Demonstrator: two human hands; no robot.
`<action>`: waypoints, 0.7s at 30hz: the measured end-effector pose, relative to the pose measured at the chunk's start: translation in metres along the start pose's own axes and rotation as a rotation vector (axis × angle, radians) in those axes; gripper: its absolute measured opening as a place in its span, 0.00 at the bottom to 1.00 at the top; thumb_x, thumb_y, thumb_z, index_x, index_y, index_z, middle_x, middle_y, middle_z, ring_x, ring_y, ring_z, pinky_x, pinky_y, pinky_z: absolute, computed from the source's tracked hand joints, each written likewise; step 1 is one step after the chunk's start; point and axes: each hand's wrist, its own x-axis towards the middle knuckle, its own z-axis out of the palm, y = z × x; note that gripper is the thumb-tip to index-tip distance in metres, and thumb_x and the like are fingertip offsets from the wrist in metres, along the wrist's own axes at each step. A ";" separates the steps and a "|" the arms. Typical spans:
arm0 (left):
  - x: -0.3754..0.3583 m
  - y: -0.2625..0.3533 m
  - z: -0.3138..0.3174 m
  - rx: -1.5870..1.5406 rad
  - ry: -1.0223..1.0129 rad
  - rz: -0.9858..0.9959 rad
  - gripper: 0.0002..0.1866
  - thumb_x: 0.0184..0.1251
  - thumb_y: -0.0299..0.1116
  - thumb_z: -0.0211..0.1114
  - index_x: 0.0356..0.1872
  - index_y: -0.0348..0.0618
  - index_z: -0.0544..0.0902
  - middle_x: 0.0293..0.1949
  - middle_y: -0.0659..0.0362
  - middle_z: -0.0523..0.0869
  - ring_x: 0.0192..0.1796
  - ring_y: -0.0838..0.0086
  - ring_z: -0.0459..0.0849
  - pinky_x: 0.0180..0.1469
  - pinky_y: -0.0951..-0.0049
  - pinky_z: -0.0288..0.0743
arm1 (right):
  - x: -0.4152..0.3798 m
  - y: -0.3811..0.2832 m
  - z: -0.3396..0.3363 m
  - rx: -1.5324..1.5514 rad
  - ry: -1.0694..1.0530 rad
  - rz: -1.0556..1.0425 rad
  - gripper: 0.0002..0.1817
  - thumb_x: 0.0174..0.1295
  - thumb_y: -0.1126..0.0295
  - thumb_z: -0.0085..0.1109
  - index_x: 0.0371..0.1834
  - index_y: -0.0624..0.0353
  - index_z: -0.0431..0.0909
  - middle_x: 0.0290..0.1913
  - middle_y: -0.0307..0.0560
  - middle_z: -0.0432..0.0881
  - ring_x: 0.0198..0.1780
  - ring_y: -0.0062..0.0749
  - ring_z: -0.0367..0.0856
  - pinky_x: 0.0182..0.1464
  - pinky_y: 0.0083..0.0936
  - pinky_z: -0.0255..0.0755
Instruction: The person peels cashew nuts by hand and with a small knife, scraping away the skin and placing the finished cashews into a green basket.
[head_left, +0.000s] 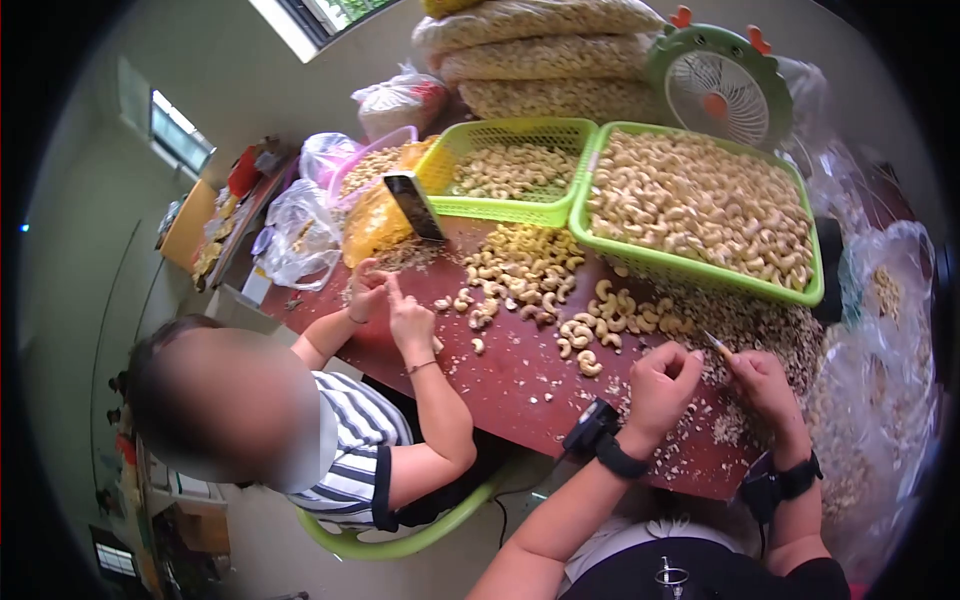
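Note:
My right hand (766,392) is closed around a small knife (719,346), its thin blade pointing up and to the left. Beside it, my left hand (660,392) is pinched, thumb against fingers; whatever it may hold is hidden. Just beyond my hands lies a loose cluster of cashews (612,318) on the dark red table (500,385). Skin crumbs (775,335) cover the table around my right hand. Farther back, a yellower heap of cashews (525,255) spreads out below the baskets.
A green basket (690,262) full of cashews and a second, less full green basket (500,208) stand behind. A phone (413,207) leans nearby. A fan (715,90) and stacked bags (555,60) are at the back. A seated person (350,420) works at left; plastic bags (870,400) hang at right.

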 end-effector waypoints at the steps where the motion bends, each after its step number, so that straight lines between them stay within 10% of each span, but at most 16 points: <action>1: 0.000 0.001 0.000 0.006 0.000 -0.010 0.12 0.57 0.29 0.60 0.15 0.39 0.72 0.14 0.67 0.74 0.18 0.88 0.70 0.20 0.85 0.62 | -0.001 -0.002 0.000 0.028 -0.012 0.025 0.18 0.62 0.59 0.47 0.19 0.58 0.72 0.13 0.30 0.67 0.14 0.13 0.61 0.16 0.13 0.53; 9: 0.000 0.007 0.002 -0.048 -0.003 -0.036 0.11 0.59 0.29 0.60 0.18 0.39 0.73 0.18 0.65 0.75 0.19 0.87 0.72 0.22 0.86 0.68 | -0.003 -0.006 -0.001 -0.006 -0.022 -0.018 0.18 0.62 0.60 0.48 0.18 0.59 0.72 0.13 0.31 0.66 0.14 0.13 0.60 0.17 0.14 0.53; 14: 0.005 0.014 -0.003 -0.193 0.145 0.049 0.10 0.58 0.21 0.57 0.42 0.36 0.73 0.34 0.59 0.75 0.27 0.84 0.74 0.25 0.85 0.74 | -0.006 -0.010 -0.001 0.000 -0.023 -0.002 0.17 0.62 0.61 0.48 0.18 0.59 0.73 0.13 0.31 0.66 0.15 0.13 0.60 0.17 0.15 0.53; 21: 0.022 0.023 -0.021 0.468 0.185 0.248 0.10 0.52 0.17 0.55 0.37 0.34 0.76 0.35 0.57 0.74 0.30 0.78 0.77 0.30 0.82 0.73 | -0.005 -0.007 -0.005 -0.097 -0.033 -0.044 0.18 0.61 0.60 0.48 0.20 0.61 0.74 0.14 0.32 0.68 0.18 0.14 0.61 0.20 0.17 0.56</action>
